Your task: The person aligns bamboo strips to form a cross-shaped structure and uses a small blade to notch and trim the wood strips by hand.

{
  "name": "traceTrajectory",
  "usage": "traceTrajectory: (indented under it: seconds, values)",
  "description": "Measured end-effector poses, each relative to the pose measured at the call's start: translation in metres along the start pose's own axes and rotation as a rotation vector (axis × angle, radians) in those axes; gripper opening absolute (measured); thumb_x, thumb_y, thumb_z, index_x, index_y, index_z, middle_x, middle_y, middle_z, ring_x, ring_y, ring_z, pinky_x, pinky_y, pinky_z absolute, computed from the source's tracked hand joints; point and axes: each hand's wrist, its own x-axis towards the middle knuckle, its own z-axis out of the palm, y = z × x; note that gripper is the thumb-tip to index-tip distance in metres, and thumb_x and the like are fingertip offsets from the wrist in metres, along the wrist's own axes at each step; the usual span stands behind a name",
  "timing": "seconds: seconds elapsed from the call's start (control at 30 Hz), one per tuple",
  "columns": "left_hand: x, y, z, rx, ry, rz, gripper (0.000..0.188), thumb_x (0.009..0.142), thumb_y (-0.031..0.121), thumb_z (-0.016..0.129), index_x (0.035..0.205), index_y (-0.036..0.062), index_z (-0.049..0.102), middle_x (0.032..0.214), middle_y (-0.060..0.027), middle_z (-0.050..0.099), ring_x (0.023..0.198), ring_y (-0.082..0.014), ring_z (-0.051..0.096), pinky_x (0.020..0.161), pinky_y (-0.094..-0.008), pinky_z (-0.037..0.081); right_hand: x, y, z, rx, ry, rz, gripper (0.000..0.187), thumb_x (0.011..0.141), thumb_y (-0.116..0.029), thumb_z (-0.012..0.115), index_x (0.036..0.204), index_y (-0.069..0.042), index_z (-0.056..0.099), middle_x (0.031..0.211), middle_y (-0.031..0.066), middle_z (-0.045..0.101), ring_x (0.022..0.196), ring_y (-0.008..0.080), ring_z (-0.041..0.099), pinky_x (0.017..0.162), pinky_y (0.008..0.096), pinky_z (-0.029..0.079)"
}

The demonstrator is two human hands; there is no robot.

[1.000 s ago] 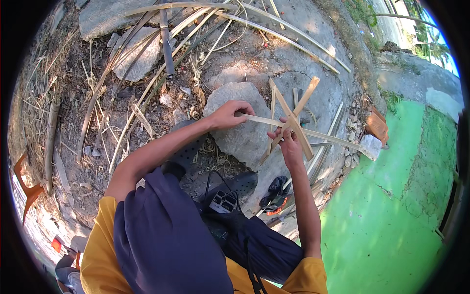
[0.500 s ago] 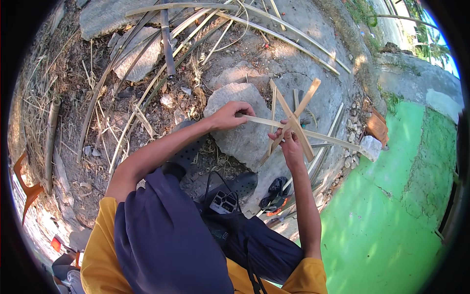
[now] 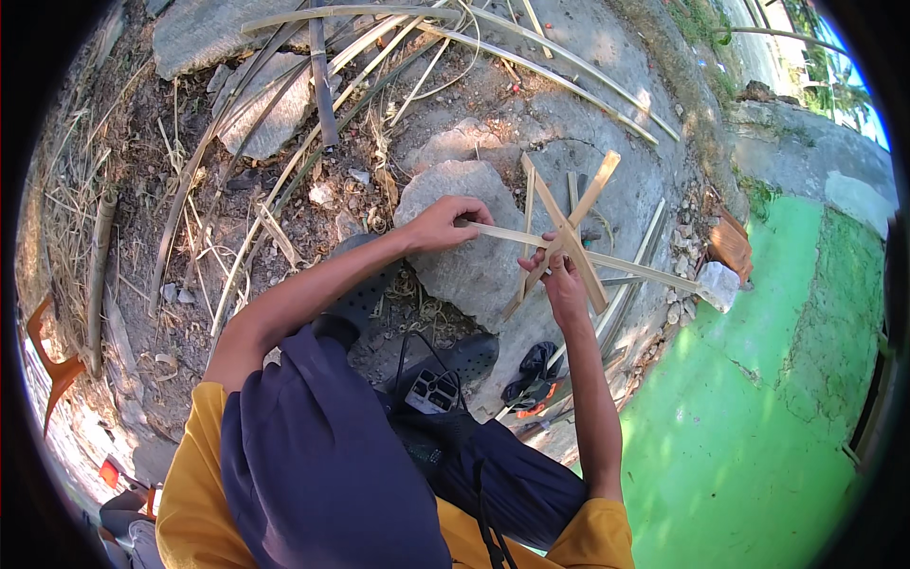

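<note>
My left hand is curled closed round the near end of a narrow strip, though the exact finger placing is hidden, probably to keep that end steady. My right hand is pinched, thumb against fingers, where two wide strips cross, likely so the X cannot slip apart. The narrow strip spans the gap between my hands and runs on past the right one.

Counting: one narrow strip, two wide ones in the X, and a thin upright strip just left of the crossing; I cannot tell whether it is gripped too. One big flat stone lies below my hands, one white stone well right of them; beyond them, the loose strips overlap too much to count
</note>
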Motion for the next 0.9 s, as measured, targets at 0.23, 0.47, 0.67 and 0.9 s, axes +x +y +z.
traceTrajectory:
  seconds: [0.23,0.47,0.67,0.9]
  values:
    - [0.002,0.084,0.027,0.456,0.11,0.266,0.081,0.082,0.033,0.083,0.149,0.0056,0.047,0.122,-0.0176,0.065,0.113,-0.0333,0.064,0.102,-0.0449,0.049,0.0,-0.001,0.008,0.0,0.054,-0.001,0.045,0.104,-0.034,0.068,0.135,-0.004,0.056,0.099,0.0034,0.063,0.096,0.0165,0.067,0.1,0.0419,0.06]
    - [0.03,0.117,0.056,0.219,0.137,0.086,0.109,0.081,0.055,0.085,0.163,0.008,0.03,0.131,-0.0252,0.067,0.121,-0.0394,0.065,0.109,-0.0508,0.045,-0.001,-0.004,0.009,-0.075,0.051,-0.039,0.05,0.107,-0.031,0.064,0.146,-0.002,0.051,0.119,0.0066,0.067,0.108,0.0181,0.069,0.1,0.0368,0.058]
    - [0.039,0.135,0.039,0.299,0.16,0.126,0.049,0.096,0.019,0.072,0.142,0.0043,0.059,0.11,-0.0206,0.077,0.102,-0.0376,0.075,0.087,-0.0438,0.058,-0.01,-0.037,0.037,-0.012,-0.08,-0.131,0.048,0.113,-0.031,0.052,0.152,-0.003,0.046,0.137,0.0074,0.06,0.124,0.0177,0.062,0.107,0.0399,0.055]
    - [0.036,0.155,0.012,0.506,0.179,0.185,0.034,0.105,0.018,0.062,0.134,0.0004,0.057,0.11,-0.0235,0.073,0.103,-0.0408,0.071,0.088,-0.0476,0.054,-0.023,-0.056,0.028,-0.125,0.084,-0.329,0.037,0.114,-0.026,0.05,0.139,0.0,0.058,0.101,0.0059,0.069,0.094,0.0143,0.069,0.087,0.0336,0.06]
